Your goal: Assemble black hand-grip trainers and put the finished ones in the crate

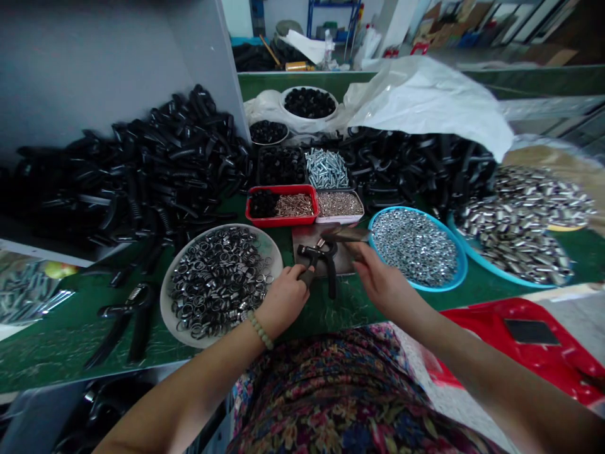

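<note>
Left fingers (293, 274) grip black handgrip (326, 265); right fingers (359, 261) pinch metal strip (345, 234) beside blue tray rim (416, 290).

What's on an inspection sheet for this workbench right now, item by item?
Surface: green bench mat.
Job's things: left hand grips a black spring hand grip; right hand pinches a flat dark metal strip.
Clutter: heaped black hand grips, steel rings on a white round tray, small nuts in a blue tray, metal sleeves, a red tray.
Grippers: bare hands only, beaded bracelet on the left wrist.
Cables: nothing seen.
Surroundings: white plastic sheet, shelving beyond.
</note>
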The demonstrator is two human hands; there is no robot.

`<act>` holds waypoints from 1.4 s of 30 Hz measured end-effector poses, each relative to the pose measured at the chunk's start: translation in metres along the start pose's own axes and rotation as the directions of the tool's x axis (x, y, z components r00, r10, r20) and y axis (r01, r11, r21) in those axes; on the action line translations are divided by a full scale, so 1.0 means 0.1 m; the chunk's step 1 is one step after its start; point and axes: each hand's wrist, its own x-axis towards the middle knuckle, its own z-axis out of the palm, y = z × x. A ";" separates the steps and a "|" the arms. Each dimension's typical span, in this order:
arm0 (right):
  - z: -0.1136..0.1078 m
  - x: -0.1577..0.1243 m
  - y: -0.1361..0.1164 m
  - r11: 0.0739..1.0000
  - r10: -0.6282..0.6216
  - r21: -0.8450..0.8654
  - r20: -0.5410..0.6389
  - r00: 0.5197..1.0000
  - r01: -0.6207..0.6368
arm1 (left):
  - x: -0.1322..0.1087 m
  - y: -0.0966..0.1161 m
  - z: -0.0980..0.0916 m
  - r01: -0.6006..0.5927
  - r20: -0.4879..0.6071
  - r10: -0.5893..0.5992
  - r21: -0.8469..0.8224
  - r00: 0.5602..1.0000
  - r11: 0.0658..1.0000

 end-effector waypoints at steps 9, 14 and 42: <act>-0.29 -0.01 1.16 0.865 0.192 -0.407 -0.275 0.942 -0.294 | 0.91 -0.88 -0.87 0.221 -0.326 -0.167 0.136 0.931 0.966; -0.38 0.02 1.64 0.712 0.179 -0.609 -0.323 0.929 -0.349 | 1.61 -1.08 -0.95 0.189 -0.136 -0.147 0.386 0.980 0.903; 0.32 0.03 0.23 -0.180 0.172 0.971 0.191 0.966 -0.160 | 1.05 -0.44 -0.76 0.022 -0.122 -0.394 -0.939 0.911 0.343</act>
